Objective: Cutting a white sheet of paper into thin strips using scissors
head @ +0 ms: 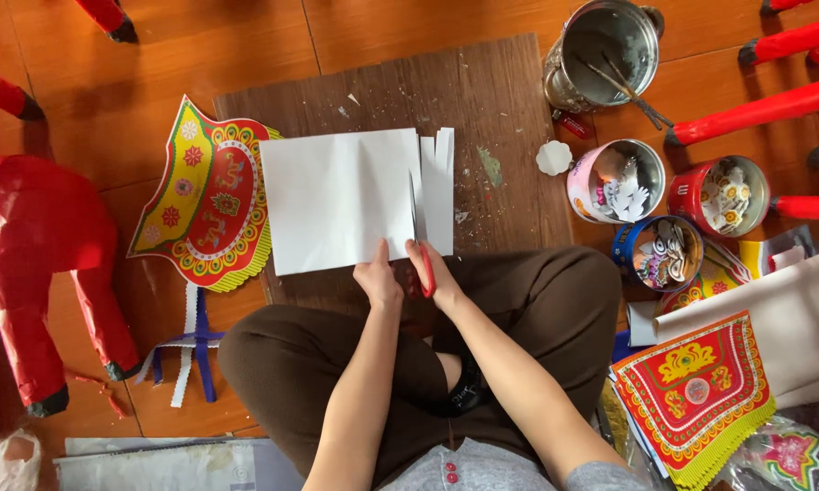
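Note:
A white sheet of paper (341, 200) lies on a dark wooden board (482, 100) in front of my crossed legs. Its right side is cut into narrow strips (438, 186). My left hand (376, 277) pinches the near edge of the sheet. My right hand (432, 268) grips red-handled scissors (425, 264), whose blades reach up into the paper along a cut line.
A colourful patterned paper stack (205, 195) lies left of the board, another (696, 391) at the right. A metal pot (605, 55) with sticks and three tins (616, 180) of cut-outs stand on the right. Red paper figure (36, 264) at left; red poles (764, 109) at upper right.

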